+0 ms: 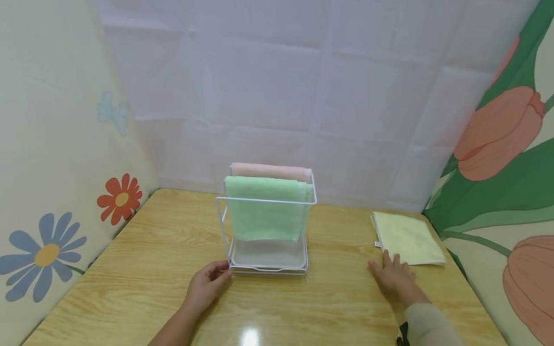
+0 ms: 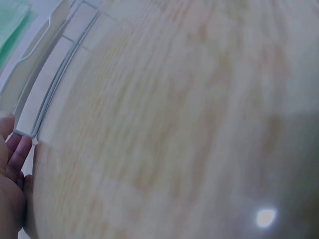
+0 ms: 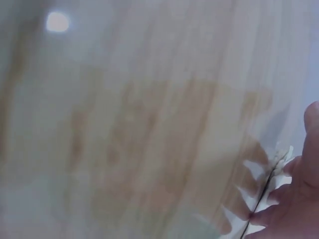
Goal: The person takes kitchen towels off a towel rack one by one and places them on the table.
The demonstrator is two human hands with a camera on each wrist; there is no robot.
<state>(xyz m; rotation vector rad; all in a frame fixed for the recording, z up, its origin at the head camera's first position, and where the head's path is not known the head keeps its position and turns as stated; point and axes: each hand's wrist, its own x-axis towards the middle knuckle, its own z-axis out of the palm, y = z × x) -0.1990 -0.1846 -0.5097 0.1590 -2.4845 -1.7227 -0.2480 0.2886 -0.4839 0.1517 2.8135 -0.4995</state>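
A white wire towel rack stands mid-table with a pale tray in its base. Over its bars hang a green towel and, behind that, a pink towel. My left hand holds the front left corner of the rack's base between thumb and fingers. In the left wrist view the fingers sit at the wire's end. To the right lies a folded yellow towel with a small white tag. My right hand has its fingers spread at the towel's near edge.
The wooden table carries the rack and the yellow towel. A white sheet hangs along the back. Flower-printed panels flank the table on both sides, with the yellow towel close to the right one.
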